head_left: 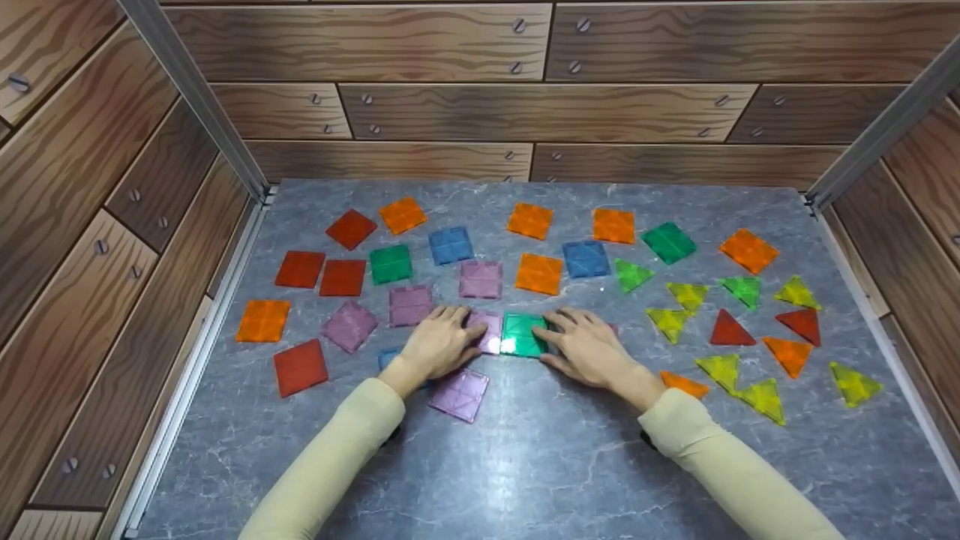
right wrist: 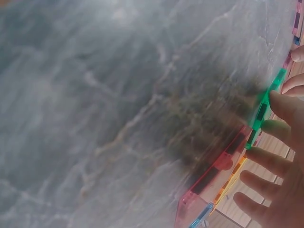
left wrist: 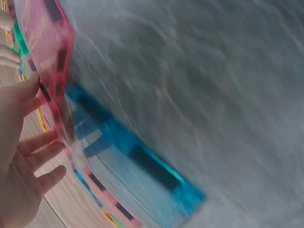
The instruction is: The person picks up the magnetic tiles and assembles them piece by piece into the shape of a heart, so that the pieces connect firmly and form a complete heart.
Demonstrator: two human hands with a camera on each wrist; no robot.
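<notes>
Head view first: what sits far left on the grey marbled table (head_left: 540,487)?

"An orange see-through plastic square (head_left: 262,321). A red see-through plastic square (head_left: 301,367) is just below it, a bit to the right."

"And then?"

"A blue see-through plastic square (head_left: 388,358), mostly hidden by the left hand (head_left: 439,345). That hand's fingers are a little apart, and some tips touch a purple see-through plastic square (head_left: 492,337)."

"Is it pinching it?"

"No, the tips just rest on it. It is in the middle, with a green see-through plastic square (head_left: 517,337) right beside it."

"What about the right hand (head_left: 592,349)?"

"It touches the green one's right side. Its fingers are spread, and the right wrist view shows them well apart too."

"What comes last?"

"An orange see-through plastic triangle (head_left: 682,384) near the right sleeve (head_left: 679,424), then a yellow see-through plastic triangle (head_left: 853,385), farthest right."
</notes>
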